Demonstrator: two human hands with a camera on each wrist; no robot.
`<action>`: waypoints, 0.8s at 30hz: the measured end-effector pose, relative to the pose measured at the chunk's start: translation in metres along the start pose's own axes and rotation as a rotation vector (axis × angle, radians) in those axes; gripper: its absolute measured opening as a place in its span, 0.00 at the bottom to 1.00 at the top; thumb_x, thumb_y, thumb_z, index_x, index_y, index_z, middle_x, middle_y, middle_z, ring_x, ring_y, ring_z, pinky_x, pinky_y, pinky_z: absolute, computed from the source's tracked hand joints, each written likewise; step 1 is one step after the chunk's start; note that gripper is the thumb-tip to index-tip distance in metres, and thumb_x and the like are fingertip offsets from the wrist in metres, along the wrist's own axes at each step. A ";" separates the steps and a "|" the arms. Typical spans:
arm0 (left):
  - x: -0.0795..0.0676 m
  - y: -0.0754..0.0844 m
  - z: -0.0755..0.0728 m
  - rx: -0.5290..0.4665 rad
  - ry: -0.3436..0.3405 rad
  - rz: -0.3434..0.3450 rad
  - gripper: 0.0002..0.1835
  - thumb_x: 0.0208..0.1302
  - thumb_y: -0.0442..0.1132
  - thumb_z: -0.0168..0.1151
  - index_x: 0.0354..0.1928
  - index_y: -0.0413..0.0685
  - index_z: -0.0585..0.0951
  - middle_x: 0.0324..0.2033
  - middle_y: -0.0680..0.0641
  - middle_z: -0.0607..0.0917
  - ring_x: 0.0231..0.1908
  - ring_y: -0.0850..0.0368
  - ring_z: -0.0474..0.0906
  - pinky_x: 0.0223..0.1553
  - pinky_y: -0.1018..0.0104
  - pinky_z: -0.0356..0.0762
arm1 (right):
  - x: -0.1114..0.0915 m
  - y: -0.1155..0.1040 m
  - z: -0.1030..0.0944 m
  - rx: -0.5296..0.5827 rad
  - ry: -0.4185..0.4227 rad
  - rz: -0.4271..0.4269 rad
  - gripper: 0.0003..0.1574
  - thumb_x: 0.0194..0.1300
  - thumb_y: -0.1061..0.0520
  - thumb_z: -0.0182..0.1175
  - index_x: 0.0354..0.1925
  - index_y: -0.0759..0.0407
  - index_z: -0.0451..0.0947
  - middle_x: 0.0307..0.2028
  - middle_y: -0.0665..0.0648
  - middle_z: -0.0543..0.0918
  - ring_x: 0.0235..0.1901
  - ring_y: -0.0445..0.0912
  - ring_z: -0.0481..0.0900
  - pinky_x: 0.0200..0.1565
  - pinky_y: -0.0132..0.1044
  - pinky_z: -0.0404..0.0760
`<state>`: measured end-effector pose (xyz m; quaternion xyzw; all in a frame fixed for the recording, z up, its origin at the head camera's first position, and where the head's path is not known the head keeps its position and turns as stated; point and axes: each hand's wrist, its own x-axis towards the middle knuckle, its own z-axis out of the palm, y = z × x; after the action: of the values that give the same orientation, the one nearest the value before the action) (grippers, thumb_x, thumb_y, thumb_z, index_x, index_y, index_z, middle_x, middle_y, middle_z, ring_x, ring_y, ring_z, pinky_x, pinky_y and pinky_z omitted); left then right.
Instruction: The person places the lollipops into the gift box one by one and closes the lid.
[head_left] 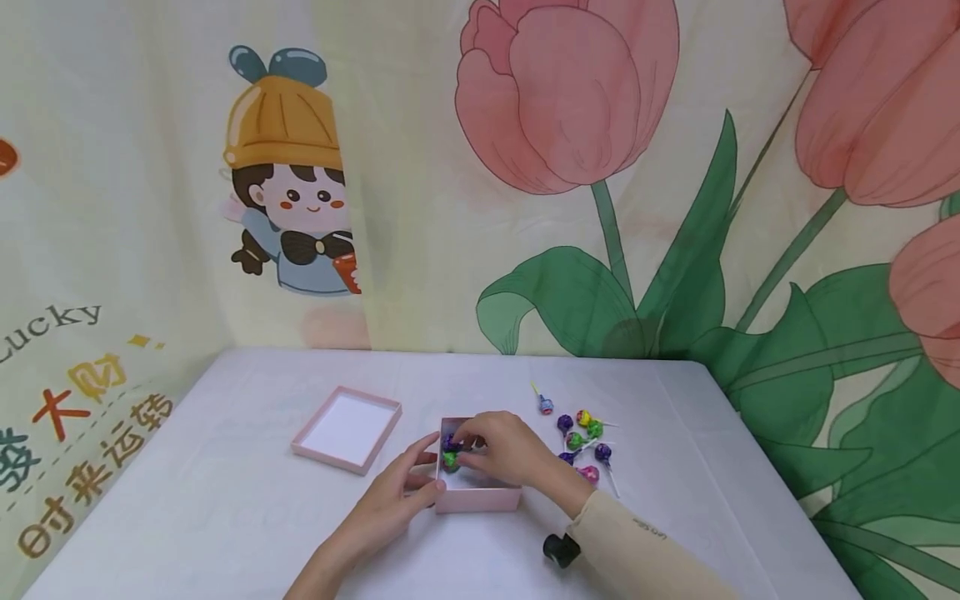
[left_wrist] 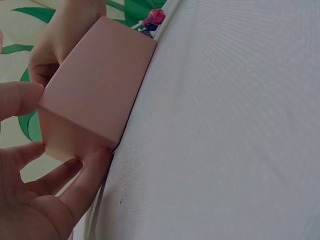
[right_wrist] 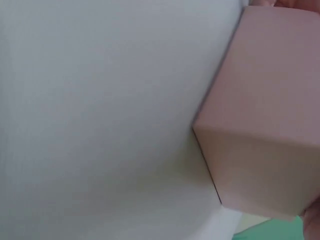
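Observation:
An open pink box (head_left: 477, 501) stands on the table, with purple and green lollipops (head_left: 450, 461) in its left end. My left hand (head_left: 393, 497) rests against the box's left side, thumb at the front corner; the left wrist view has its fingers spread, their tips touching the pink side (left_wrist: 80, 132). From the right, my right hand (head_left: 504, 450) reaches over the rim into the box, thumb and fingers pinching a dark purple lollipop, mostly hidden by the hand. The right wrist view shows the box's outer wall (right_wrist: 265, 75), with the lollipops out of sight.
A pink-rimmed box lid (head_left: 347, 429) lies left of the box, its white inside facing up. Several loose lollipops (head_left: 603, 452) are scattered to the right, one blue lollipop (head_left: 545, 405) farther back. A black object (head_left: 560, 550) sits beside the right sleeve. A patterned curtain hangs behind the table.

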<state>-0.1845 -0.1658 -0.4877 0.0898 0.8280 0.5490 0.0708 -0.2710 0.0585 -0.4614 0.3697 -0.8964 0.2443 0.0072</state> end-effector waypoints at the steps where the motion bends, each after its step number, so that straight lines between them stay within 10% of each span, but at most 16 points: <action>1: 0.000 0.000 0.000 0.003 0.001 0.003 0.38 0.75 0.47 0.66 0.83 0.61 0.62 0.70 0.39 0.76 0.58 0.49 0.83 0.56 0.47 0.84 | -0.001 0.001 -0.005 0.016 0.007 0.004 0.15 0.69 0.53 0.74 0.52 0.54 0.89 0.43 0.49 0.90 0.41 0.38 0.84 0.46 0.26 0.83; 12: 0.003 -0.001 0.000 0.014 0.017 0.000 0.39 0.74 0.45 0.68 0.82 0.60 0.63 0.68 0.42 0.78 0.55 0.52 0.84 0.56 0.53 0.82 | -0.011 0.042 -0.068 -0.079 0.168 -0.023 0.14 0.70 0.61 0.70 0.53 0.54 0.88 0.45 0.51 0.90 0.43 0.42 0.85 0.47 0.37 0.88; 24: 0.000 0.000 -0.001 0.004 0.013 -0.003 0.38 0.74 0.46 0.67 0.82 0.61 0.63 0.69 0.41 0.78 0.57 0.52 0.83 0.55 0.53 0.81 | -0.012 0.092 -0.093 -0.153 -0.090 0.056 0.22 0.71 0.66 0.66 0.61 0.57 0.85 0.58 0.55 0.87 0.61 0.54 0.82 0.64 0.51 0.82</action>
<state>-0.1845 -0.1667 -0.4876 0.0852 0.8296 0.5478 0.0658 -0.3389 0.1637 -0.4213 0.3535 -0.9219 0.1582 -0.0118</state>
